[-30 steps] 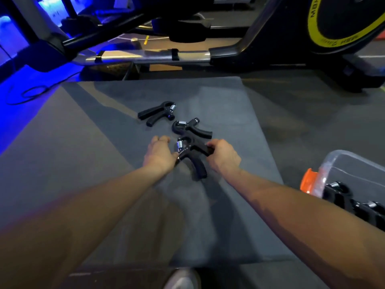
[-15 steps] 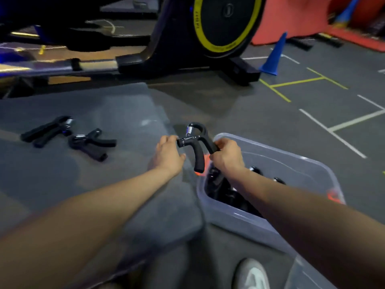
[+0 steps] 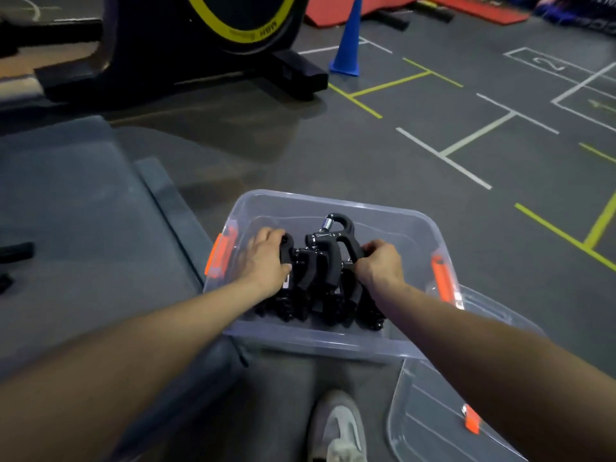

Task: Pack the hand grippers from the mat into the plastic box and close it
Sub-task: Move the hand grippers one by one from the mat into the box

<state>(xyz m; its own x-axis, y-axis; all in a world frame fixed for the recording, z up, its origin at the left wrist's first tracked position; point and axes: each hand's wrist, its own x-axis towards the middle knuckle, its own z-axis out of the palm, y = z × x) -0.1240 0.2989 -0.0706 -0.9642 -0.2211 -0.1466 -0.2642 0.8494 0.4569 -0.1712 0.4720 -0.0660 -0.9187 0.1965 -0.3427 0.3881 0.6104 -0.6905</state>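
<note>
Both hands inside the plastic box (image 3: pixel 430 228): right hand (image 3: pixel 380 265) gripping a hand gripper (image 3: pixel 336 235), left hand (image 3: pixel 266 258) clutching another.

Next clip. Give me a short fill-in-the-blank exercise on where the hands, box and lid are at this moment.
1. The right hand grips a hand gripper over the clear plastic ____.
2. The left hand rests on the grippers already ____ the box.
3. The lid lies on the floor, so the box is ____.
4. The cone beyond the box is ____.

Missing words: box; inside; open; blue
</note>
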